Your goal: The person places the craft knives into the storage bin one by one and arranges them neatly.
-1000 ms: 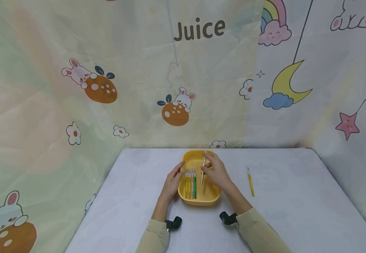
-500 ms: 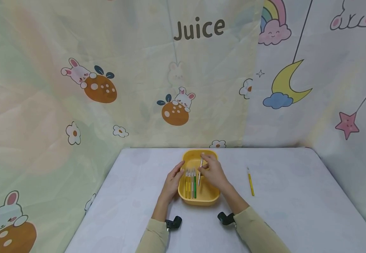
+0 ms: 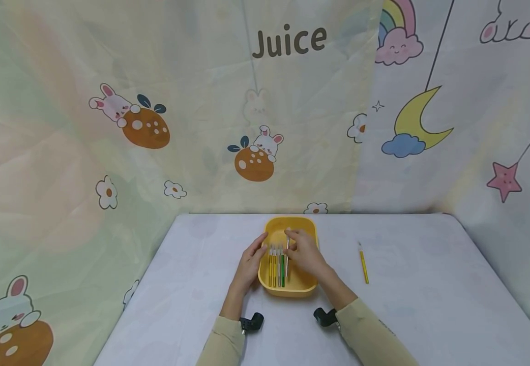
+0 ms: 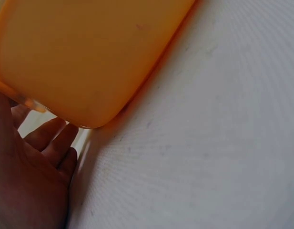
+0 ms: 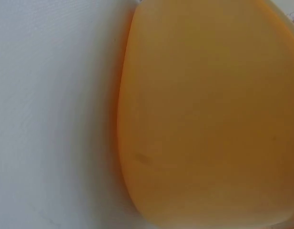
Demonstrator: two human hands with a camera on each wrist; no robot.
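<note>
A yellow tray stands on the white table, with several slim pencils in yellow, greyish and green lying side by side in its left half. My right hand is over the tray and pinches a silver pencil between thumb and fingers, just right of the green one. Whether this pencil touches the tray floor I cannot tell. Against the tray's left side rests my left hand, fingers extended along the rim; the left wrist view shows these fingers by the tray wall. The right wrist view shows only tray wall and table.
One more yellow pencil with a pale tip lies on the table to the right of the tray. Behind the table's far edge hangs a printed cloth backdrop.
My right hand has moved left and slightly toward me with the silver pencil, bringing it beside the green one and more parallel to the row. The left hand stays put.
</note>
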